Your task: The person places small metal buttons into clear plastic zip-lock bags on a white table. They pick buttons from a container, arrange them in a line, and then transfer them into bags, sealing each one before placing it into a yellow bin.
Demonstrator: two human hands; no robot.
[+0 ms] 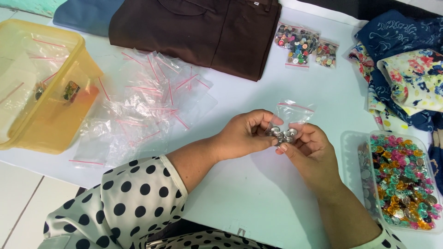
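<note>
Our left hand [244, 133] and right hand [307, 145] pinch silver buttons [282, 134] at a small clear zip bag [295, 113] above the white surface [258, 193].

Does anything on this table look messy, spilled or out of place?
Only the empty zip bags, strewn in a loose overlapping heap beside the yellow tub. The colourful buttons remain inside their clear tray; nothing looks spilled or damaged.

From my remote seat, the small silver metal buttons [282, 133] sat half buried between the fingers of my left hand [244, 133] and right hand [309, 147], so I could not count them. The clear plastic tray of coloured gem buttons [404, 182] ran off the right edge.
</note>
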